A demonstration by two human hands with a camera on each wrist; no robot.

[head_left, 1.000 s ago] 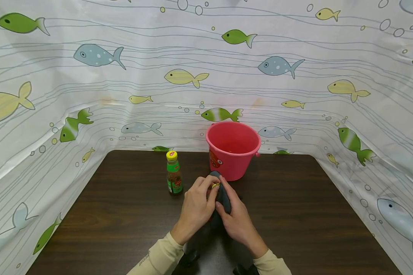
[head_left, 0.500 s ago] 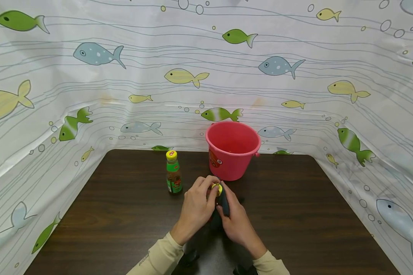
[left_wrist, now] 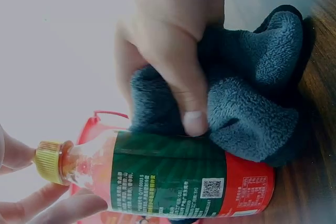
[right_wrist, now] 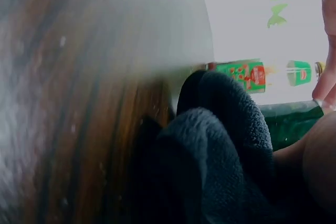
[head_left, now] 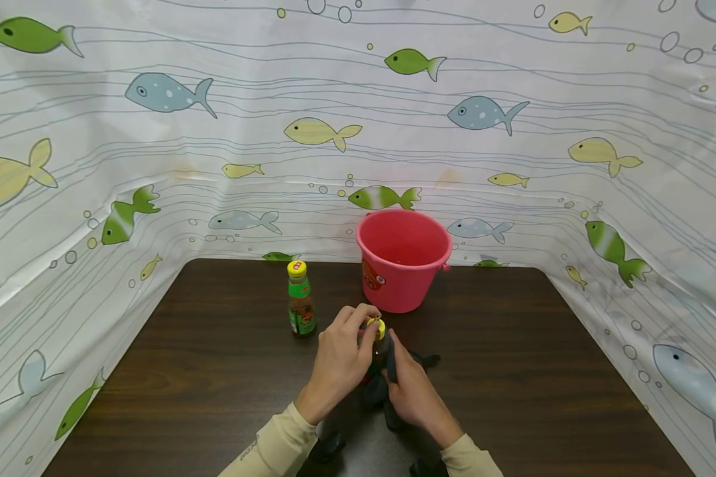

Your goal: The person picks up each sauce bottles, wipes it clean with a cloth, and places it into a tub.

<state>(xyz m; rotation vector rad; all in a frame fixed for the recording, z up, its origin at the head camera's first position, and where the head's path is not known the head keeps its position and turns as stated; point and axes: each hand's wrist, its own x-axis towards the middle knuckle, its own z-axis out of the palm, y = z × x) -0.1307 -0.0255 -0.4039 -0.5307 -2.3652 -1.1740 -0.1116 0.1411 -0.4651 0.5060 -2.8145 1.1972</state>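
In the head view my left hand [head_left: 341, 354] pinches the yellow cap [head_left: 378, 328] of a sauce bottle, its fingers over the top. The left wrist view shows that bottle [left_wrist: 168, 174] with a green and red label, upright on the table. My right hand [head_left: 416, 391] grips a dark grey-blue cloth [left_wrist: 257, 116], its thumb beside the bottle's label. The cloth bunches against the bottle's side and hangs down to the tabletop. From the head, the hands and cloth hide most of this bottle.
A second bottle [head_left: 301, 306], with a yellow cap and green label, stands left of the hands. Behind them is a pink bucket [head_left: 401, 281]. The dark wooden table [head_left: 215, 377] is bordered by a white fish-printed sheet [head_left: 227, 119].
My right hand has drawn the cloth down the bottle from near its neck, uncovering the cap and upper part. Folds now spread lower and to the right. My left hand stays on the cap.
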